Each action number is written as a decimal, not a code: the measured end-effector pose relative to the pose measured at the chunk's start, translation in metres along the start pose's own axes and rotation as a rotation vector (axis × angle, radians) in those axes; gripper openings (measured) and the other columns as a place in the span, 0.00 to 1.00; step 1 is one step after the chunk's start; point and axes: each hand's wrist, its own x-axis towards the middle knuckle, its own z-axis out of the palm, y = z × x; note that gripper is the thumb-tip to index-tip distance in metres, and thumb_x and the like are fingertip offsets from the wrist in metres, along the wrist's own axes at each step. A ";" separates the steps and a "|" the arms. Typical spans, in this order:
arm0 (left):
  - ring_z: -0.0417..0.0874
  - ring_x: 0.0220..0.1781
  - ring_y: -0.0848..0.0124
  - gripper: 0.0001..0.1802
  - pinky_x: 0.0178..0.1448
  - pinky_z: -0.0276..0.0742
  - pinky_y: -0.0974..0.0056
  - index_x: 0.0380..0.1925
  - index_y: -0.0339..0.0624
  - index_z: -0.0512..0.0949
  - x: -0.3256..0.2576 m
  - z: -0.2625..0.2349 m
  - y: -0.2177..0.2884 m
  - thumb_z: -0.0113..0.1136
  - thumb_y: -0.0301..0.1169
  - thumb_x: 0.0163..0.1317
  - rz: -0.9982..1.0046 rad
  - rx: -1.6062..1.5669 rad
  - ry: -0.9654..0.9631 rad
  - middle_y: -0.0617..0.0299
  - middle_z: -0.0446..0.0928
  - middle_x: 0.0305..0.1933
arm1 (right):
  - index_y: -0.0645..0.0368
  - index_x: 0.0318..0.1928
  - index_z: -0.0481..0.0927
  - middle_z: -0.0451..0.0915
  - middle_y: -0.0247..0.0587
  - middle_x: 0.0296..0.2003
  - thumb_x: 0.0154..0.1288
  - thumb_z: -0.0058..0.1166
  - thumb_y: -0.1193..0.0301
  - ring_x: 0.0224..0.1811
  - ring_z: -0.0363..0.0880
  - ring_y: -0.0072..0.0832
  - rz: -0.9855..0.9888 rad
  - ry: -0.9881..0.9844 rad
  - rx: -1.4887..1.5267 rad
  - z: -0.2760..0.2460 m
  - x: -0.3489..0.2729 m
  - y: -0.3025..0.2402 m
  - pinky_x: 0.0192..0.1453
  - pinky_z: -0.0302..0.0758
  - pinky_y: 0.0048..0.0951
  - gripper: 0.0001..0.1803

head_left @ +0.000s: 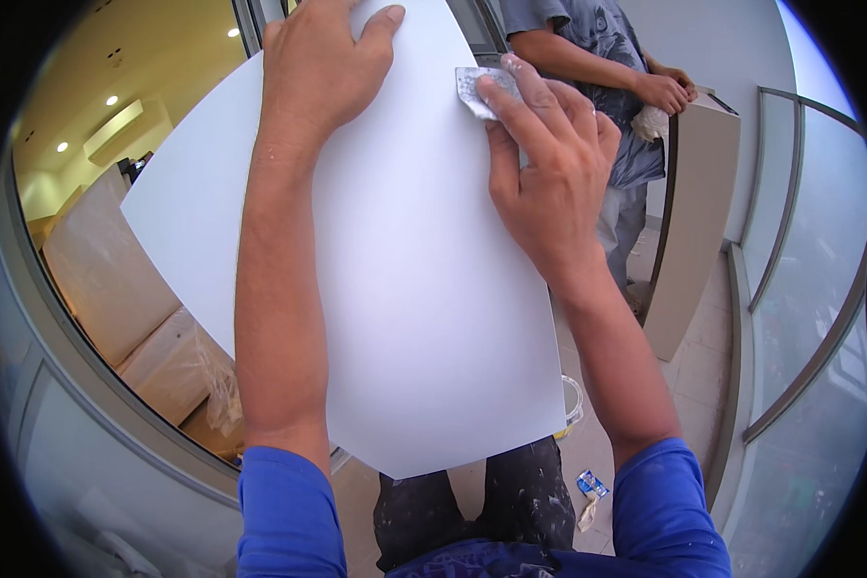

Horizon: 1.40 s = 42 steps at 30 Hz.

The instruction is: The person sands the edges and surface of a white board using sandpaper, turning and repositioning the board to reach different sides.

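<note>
A large smooth white panel [424, 289] fills the middle of the view and stands in front of my legs. Up at its top, my left hand [329, 58] rests against the white surface with the thumb stretched apart. The tips of its other fingers are cut off by the frame. My right hand [559, 159], dusted white on the fingertips, is closed on a small flat grey blade [485, 89] speckled with white. Thumb and fingers pinch this blade at the panel's upper right edge.
At the upper right a person [588, 87] in a dusty grey shirt handles a whitish cloth beside a beige upright board [694, 212]. Glass panels [809, 231] line the right. Wrapped cartons [125, 279] stand behind the left frame. A bucket [571, 405] and a blue packet [591, 484] are low down.
</note>
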 end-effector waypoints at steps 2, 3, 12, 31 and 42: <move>0.84 0.62 0.43 0.21 0.70 0.76 0.52 0.54 0.28 0.84 0.002 -0.002 -0.003 0.65 0.33 0.67 0.004 0.011 -0.001 0.36 0.84 0.57 | 0.45 0.59 0.88 0.85 0.34 0.62 0.64 0.66 0.72 0.60 0.78 0.32 0.009 -0.039 -0.013 -0.006 -0.011 -0.004 0.63 0.61 0.44 0.22; 0.84 0.62 0.43 0.21 0.70 0.76 0.52 0.54 0.28 0.84 0.000 0.002 -0.003 0.65 0.33 0.67 0.000 0.022 0.002 0.36 0.84 0.57 | 0.45 0.59 0.88 0.85 0.34 0.61 0.64 0.66 0.73 0.60 0.78 0.32 0.006 -0.067 -0.028 -0.010 -0.022 -0.004 0.63 0.61 0.44 0.22; 0.84 0.62 0.41 0.22 0.69 0.77 0.52 0.55 0.27 0.83 -0.003 0.003 0.007 0.65 0.33 0.67 -0.033 -0.011 0.033 0.35 0.84 0.57 | 0.47 0.59 0.87 0.85 0.33 0.61 0.65 0.65 0.71 0.61 0.77 0.33 -0.007 -0.061 -0.062 -0.001 -0.005 -0.004 0.63 0.61 0.45 0.20; 0.84 0.62 0.42 0.22 0.70 0.77 0.53 0.55 0.26 0.83 -0.001 0.002 -0.006 0.64 0.33 0.67 0.025 0.020 0.010 0.34 0.84 0.57 | 0.48 0.59 0.87 0.85 0.34 0.61 0.66 0.64 0.73 0.65 0.77 0.37 0.013 -0.171 -0.087 -0.032 -0.039 -0.011 0.68 0.61 0.49 0.21; 0.84 0.62 0.41 0.22 0.69 0.77 0.53 0.54 0.26 0.83 -0.002 0.000 -0.006 0.65 0.32 0.66 -0.003 0.019 -0.011 0.34 0.84 0.57 | 0.48 0.61 0.85 0.84 0.36 0.62 0.65 0.64 0.74 0.65 0.77 0.37 -0.031 -0.182 -0.099 -0.022 -0.027 -0.008 0.69 0.61 0.50 0.23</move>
